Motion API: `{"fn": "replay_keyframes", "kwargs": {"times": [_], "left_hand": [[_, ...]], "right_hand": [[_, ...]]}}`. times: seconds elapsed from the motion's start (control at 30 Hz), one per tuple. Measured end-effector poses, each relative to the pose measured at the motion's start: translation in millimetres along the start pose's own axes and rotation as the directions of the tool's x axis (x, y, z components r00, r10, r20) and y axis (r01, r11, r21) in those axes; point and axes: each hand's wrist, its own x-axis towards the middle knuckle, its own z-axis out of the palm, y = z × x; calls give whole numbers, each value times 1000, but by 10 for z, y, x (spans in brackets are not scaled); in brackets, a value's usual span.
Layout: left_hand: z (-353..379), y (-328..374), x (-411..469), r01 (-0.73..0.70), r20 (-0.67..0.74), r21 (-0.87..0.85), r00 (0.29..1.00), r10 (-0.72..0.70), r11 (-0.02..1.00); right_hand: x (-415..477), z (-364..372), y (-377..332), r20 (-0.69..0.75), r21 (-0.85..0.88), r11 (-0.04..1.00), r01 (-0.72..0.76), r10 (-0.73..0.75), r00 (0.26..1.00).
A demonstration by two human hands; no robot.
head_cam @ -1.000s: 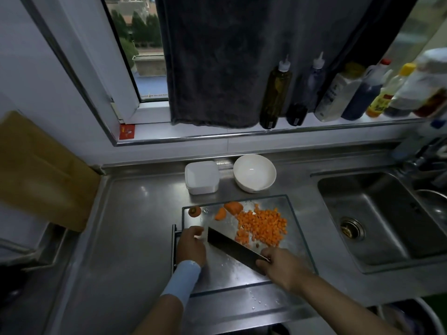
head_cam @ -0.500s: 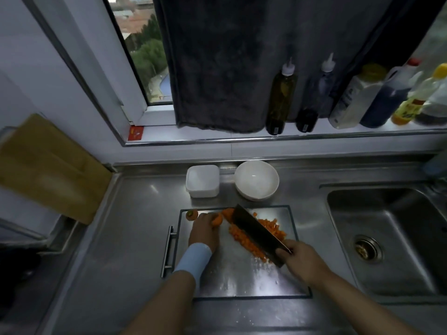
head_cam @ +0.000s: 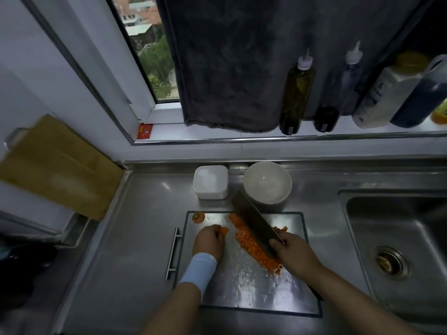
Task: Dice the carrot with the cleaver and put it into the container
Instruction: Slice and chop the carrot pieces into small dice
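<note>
Diced carrot [head_cam: 254, 247] lies in a diagonal line on the steel cutting board [head_cam: 244, 291]. My right hand [head_cam: 294, 253] grips the cleaver [head_cam: 255, 223], whose blade stands on edge along the right side of that line. My left hand [head_cam: 208, 241] rests on the board and pinches a small carrot piece [head_cam: 224, 230] at its fingertips. A carrot end [head_cam: 198, 217] lies at the board's far left corner. Behind the board stand a white square container [head_cam: 211, 182] and a white bowl [head_cam: 267, 182], both without carrot in them.
A sink [head_cam: 399, 252] lies to the right of the board. Several bottles, among them an oil bottle [head_cam: 297, 93], stand on the window sill under a dark cloth [head_cam: 232, 61]. A wooden board [head_cam: 55, 165] leans at the left wall.
The cleaver swung from the board's near side up to the dice and pushed them into a line. My left hand moved up to the carrot piece. The view shifted closer.
</note>
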Motion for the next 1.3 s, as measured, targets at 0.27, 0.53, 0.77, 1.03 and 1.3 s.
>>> {"fn": "replay_keyframes", "kwargs": {"times": [0.27,0.53,0.77,1.03,1.3], "left_hand": [[-141,-12,-33,113,-2,94,994,-113,989],[-92,249,265,-196,76,20,978,194,980],[-72,10,359,-385,77,205,923,377,900],[-143,-118,401,-453,-13,63,890,455,889],[-204,-429,22,-504,167,-75,844,509,860]], "right_hand": [[153,112,-295,-43,-81,996,35,-38,998],[179,96,-285,-131,-84,996,-33,22,991],[174,136,-214,-179,-68,994,-86,73,981],[161,221,-310,-162,-54,995,-87,77,984],[48,314,-504,-164,-44,998,-47,39,986]]}}
